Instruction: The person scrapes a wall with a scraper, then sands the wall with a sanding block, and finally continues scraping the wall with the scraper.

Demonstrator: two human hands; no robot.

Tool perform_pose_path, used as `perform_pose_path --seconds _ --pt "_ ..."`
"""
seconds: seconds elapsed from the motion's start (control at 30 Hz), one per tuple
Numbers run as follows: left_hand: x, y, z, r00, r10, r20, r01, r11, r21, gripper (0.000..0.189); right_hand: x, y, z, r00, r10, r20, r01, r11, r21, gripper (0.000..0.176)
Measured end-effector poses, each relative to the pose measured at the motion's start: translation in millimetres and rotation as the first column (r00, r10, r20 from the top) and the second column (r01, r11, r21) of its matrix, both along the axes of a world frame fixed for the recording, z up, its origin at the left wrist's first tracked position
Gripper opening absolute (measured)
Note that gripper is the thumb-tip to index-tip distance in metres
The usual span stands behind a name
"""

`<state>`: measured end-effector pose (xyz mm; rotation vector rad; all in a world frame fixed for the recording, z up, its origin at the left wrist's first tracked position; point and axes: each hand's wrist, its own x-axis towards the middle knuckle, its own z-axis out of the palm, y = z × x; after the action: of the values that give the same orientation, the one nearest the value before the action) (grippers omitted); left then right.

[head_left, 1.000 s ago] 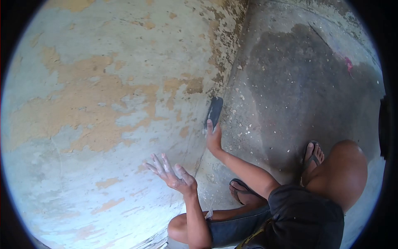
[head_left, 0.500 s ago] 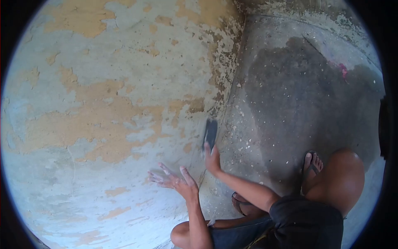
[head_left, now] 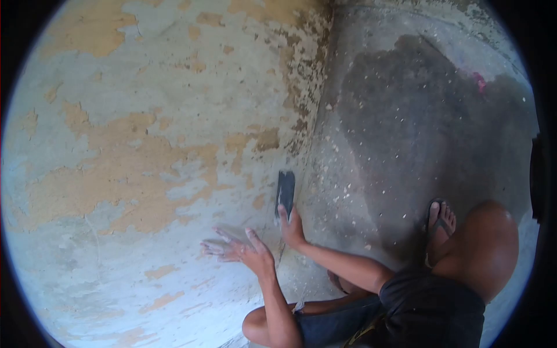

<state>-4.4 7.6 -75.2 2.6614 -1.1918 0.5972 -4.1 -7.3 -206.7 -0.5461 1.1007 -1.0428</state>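
Note:
My right hand [head_left: 293, 226] grips the lower end of a dark, flat rectangular block [head_left: 285, 194], with pale smears along its surface. The block is held upright against the wall [head_left: 191, 104], low down near where it meets the floor. To its left, my left hand [head_left: 239, 249] has fingers spread and holds nothing. White powder coats those fingers, which are close to the pale, dusty part of the wall.
Tan patches show where the wall's coat has flaked. Small chips are scattered over the concrete floor [head_left: 331, 168], which has a large dark damp-looking patch [head_left: 400, 116]. A pink scrap [head_left: 480, 81] lies farther off. My sandalled foot [head_left: 441, 217] and bent knee [head_left: 493, 243] are at right.
The block has shifted slightly left and down in view with my right hand. My left hand stays spread by the wall. The whole view has shifted a little.

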Motion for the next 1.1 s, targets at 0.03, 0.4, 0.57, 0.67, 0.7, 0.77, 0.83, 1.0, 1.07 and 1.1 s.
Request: perform_pose_path --seconds 0.03,0.4,0.57,0.67,0.7,0.77,0.83,1.0,1.07,1.1 --pt "1.0 -0.1 -0.8 1.000 -0.023 0.008 0.023 0.999 -0.034 0.080 16.5 -0.9 -17.1 0.998 -0.033 -0.051 0.034 0.999 0.027 0.059" --pt "0.1 0.7 13.3 0.999 -0.020 -0.046 0.019 1.000 -0.018 0.076 21.8 -26.8 -30.8 0.972 -0.009 0.234 -0.005 0.998 0.059 0.051" --pt "2.9 6.5 11.4 0.995 -0.085 -0.061 0.082 0.995 -0.059 0.075 -13.7 -106.4 -23.9 0.965 -0.090 0.246 0.046 0.983 0.179 0.054" --pt "10.1 8.8 9.6 0.997 -0.050 -0.067 0.046 0.998 -0.050 0.076 8.0 -58.9 -28.3 0.984 -0.131 0.124 0.135 0.991 -0.019 0.060" --pt "10.4 7.8 7.2 0.997 -0.047 -0.068 0.044 0.998 -0.034 0.075 7.4 -39.2 -14.3 0.973 -0.100 0.208 0.097 0.995 0.024 0.062" --pt "11.0 6.0 6.7 0.998 -0.028 -0.055 0.027 1.000 -0.012 0.075 11.8 -28.2 -9.6 0.951 -0.057 0.303 0.038 0.997 0.069 0.063" --pt "11.1 5.2 7.8 1.000 0.000 -0.020 0.001 0.998 0.062 0.076 13.4 -45.6 -2.6 0.957 -0.065 0.282 0.023 0.988 0.151 0.065" --pt "15.9 10.7 9.4 0.999 0.017 -0.051 -0.012 0.995 0.094 0.077 -7.4 -86.2 -11.9 0.969 -0.080 0.234 0.039 0.984 0.175 0.065" --pt "17.8 5.2 9.5 0.997 0.009 -0.083 0.001 0.993 0.115 0.079 1.7 -52.8 -14.2 0.996 -0.057 0.063 0.055 0.998 0.025 0.061" --pt "17.6 3.3 7.4 0.999 0.019 -0.048 -0.015 0.996 0.092 0.081 6.7 -44.2 -16.9 0.984 0.007 0.180 -0.024 0.996 0.091 0.060"
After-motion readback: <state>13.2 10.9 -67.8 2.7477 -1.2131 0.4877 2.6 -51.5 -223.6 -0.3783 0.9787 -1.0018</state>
